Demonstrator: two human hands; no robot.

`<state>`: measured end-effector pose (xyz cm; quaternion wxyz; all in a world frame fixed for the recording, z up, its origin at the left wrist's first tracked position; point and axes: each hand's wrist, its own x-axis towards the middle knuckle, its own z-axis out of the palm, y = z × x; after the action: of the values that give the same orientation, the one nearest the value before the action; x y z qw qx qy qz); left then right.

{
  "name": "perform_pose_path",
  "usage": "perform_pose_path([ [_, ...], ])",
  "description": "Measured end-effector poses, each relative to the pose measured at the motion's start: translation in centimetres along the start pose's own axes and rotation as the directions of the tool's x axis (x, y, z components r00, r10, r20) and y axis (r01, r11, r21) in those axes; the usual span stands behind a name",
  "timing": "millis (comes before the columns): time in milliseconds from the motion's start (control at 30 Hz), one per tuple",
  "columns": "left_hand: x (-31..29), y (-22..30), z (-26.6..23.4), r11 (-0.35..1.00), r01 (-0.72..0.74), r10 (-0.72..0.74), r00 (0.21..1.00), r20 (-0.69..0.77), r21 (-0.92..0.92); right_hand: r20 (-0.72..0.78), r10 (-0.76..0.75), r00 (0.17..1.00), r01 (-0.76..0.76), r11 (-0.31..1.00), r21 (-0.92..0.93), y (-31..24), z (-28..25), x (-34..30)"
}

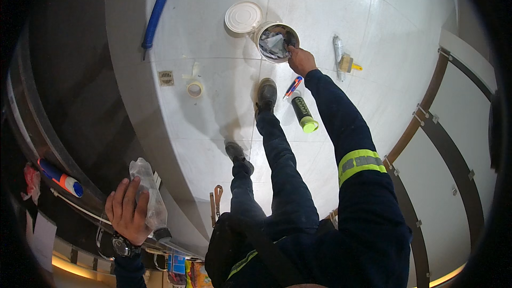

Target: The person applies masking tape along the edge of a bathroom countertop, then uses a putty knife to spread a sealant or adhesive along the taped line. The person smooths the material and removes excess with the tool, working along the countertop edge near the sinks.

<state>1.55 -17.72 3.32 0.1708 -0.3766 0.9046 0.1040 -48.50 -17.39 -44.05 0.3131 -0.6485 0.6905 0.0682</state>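
Bent over the floor, I reach my right hand (302, 62) to the near right rim of a round white bucket (261, 48). Its fingers are closed at the rim by something dark inside; what they grip is hidden. Crumpled wrappers and scraps (272, 44) fill the bucket, and its white lid (244, 17) lies tilted beside it. At the lower left, my left hand (128, 210), with a watch on the wrist, has its fingers stretched out at the edge of a dark counter. A clear plastic bottle (156, 208) with a dark cap lies against its fingers.
Around the bucket are a blue caulking gun (158, 15), a masking tape roll (195, 89), a blue-orange utility knife (293, 87), a black bottle with lime cap (302, 111), a paintbrush (346, 64) and a silver tube (338, 48). Pale partition panels (421, 176) stand right.
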Motion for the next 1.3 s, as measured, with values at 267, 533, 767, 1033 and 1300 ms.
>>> perform_pose_path([
  [267,0.4,0.0,-0.3,1.000,-0.008,0.008,1.000,0.009,0.000,0.147,0.245,0.958,-0.264,0.956,0.128,-0.3,2.2,2.1],
  [533,0.5,-0.1,-0.3,1.000,-0.003,0.002,0.999,0.039,0.018,-0.026,0.312,0.950,-0.265,0.847,0.461,-3.2,6.2,4.5],
  [767,-0.1,0.0,-0.3,1.000,0.010,-0.011,0.999,0.051,0.021,-0.059,0.441,0.895,-0.360,0.796,0.488,-5.4,8.9,5.8],
  [1033,0.2,-0.1,0.1,1.000,0.000,0.000,1.000,-0.001,0.025,-0.136,0.277,0.951,-0.222,0.920,0.323,-3.3,8.1,5.2],
  [1300,0.2,0.3,-0.4,0.999,0.011,-0.012,1.000,0.023,0.034,-0.146,0.539,0.830,-0.360,0.717,0.597,-4.5,4.9,1.9],
])
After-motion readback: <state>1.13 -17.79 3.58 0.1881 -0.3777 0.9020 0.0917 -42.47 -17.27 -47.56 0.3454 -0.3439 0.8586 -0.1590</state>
